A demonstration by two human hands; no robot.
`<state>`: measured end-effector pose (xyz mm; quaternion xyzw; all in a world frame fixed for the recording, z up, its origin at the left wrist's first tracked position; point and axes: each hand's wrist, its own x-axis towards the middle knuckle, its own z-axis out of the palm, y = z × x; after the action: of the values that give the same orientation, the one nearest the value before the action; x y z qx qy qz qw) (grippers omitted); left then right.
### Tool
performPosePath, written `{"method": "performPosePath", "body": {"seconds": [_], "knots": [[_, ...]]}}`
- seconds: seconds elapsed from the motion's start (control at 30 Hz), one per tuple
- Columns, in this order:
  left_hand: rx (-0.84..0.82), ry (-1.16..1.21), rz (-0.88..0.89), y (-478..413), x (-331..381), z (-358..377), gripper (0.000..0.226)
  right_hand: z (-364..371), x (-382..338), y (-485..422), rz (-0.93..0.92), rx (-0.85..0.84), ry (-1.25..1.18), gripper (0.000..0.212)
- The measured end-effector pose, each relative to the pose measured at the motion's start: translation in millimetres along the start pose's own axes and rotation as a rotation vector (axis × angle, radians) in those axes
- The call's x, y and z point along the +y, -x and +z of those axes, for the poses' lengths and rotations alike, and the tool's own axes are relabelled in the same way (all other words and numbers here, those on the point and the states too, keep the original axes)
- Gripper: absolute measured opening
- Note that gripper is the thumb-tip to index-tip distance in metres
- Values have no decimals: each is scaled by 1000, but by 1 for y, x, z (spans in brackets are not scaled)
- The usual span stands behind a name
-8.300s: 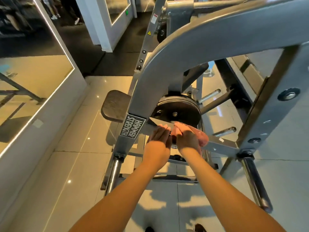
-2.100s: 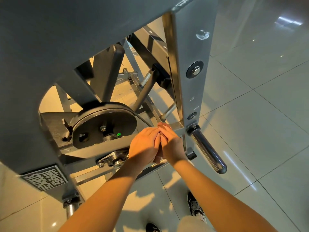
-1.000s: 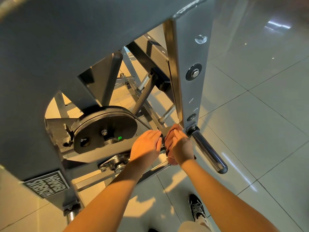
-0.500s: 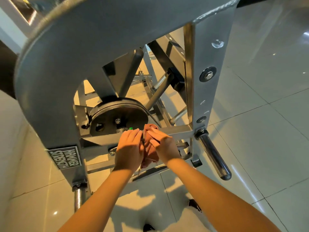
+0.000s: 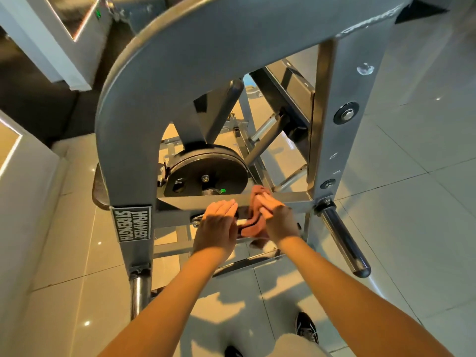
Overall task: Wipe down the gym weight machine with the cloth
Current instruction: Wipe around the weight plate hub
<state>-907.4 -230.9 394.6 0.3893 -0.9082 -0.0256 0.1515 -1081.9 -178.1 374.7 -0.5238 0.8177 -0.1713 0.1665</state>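
Right now we have the cloth (image 5: 253, 224) bunched over the low crossbar (image 5: 180, 203) of the weight machine (image 5: 159, 81), just right of the bar's middle and below the black disc (image 5: 206, 173). Our right hand (image 5: 279, 220) lies on top of it, fingers fairly straight, pressing it to the metal. The thumb is hidden, so we cannot tell whether it hooks underneath. Our left hand (image 5: 217, 225) rests flat and spread on the bar, just beside the cloth. The bar's long axis runs left to right across us, so we judge the next stroke must slide sideways along it, toward the label (image 5: 131, 224) or toward the chrome peg (image 5: 342, 243). The bar's underside and the cloth's lower folds are out of sight.
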Motion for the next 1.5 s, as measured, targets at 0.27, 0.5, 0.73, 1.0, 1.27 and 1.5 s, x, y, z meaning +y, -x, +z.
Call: {"method": "performPosePath", "body": {"seconds": [0.27, 0.5, 0.73, 1.0, 1.27, 1.5], "knots": [[-156, 24, -128, -4, 3, 7, 51, -3, -58, 9, 5, -12, 14, 32], [-250, 18, -150, 3, 11, -7, 51, -19, -2, 19, 240, -32, 40, 24], [-221, 615, -327, 38, 64, 8, 45, 19, 23, 23, 317, -137, -519, 32], [192, 1100, -883, 17, 151, 85, 37, -5, 88, 14, 55, -305, -680, 47], [549, 1018, -1115, -7, 175, 109, 13, -49, 118, -20, -428, -361, -366, 29], [876, 1070, -1120, -60, 188, 95, 27, -32, 140, -68, -417, -285, -410, 37]]}}
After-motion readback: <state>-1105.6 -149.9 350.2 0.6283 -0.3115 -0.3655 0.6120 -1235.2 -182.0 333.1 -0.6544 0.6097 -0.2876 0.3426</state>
